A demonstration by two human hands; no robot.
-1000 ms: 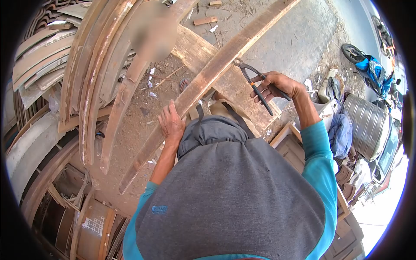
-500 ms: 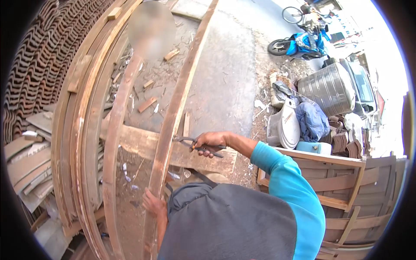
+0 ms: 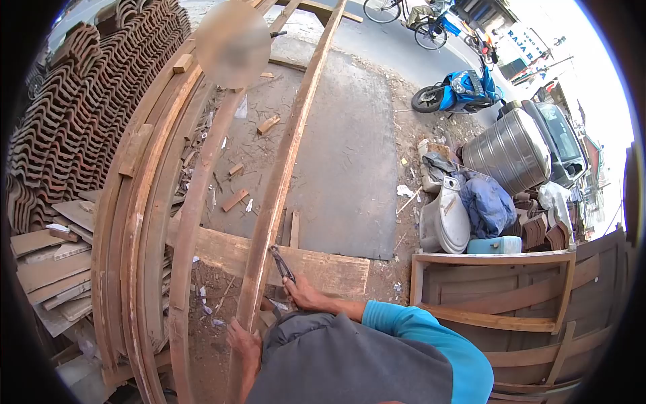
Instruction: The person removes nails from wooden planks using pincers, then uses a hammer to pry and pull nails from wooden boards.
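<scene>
My right hand (image 3: 304, 293) is closed around the handles of a pair of dark pincers (image 3: 284, 264). Their head touches the right-hand edge of a long wooden beam (image 3: 286, 158), just above a wide plank (image 3: 330, 269) lying crosswise beneath. Whether a nail sits in the jaws is too small to tell. Lower down, my left hand (image 3: 244, 342) is wrapped over the same beam, close to my body. My dark grey clothing hides the near part of the beam's right side.
More long beams (image 3: 192, 242) run along the left, beside stacked roof tiles (image 3: 101, 114) and boards (image 3: 57, 273). A blurred person stands ahead. To the right are a toilet bowl (image 3: 447, 219), a metal tank (image 3: 508, 145), a wooden frame (image 3: 494, 323) and a blue motorcycle (image 3: 464, 91).
My right hand has come back toward my body, and the pincers have swung from pointing sideways to pointing up along the beam. Their handles look closer together. The whole view has shifted.
</scene>
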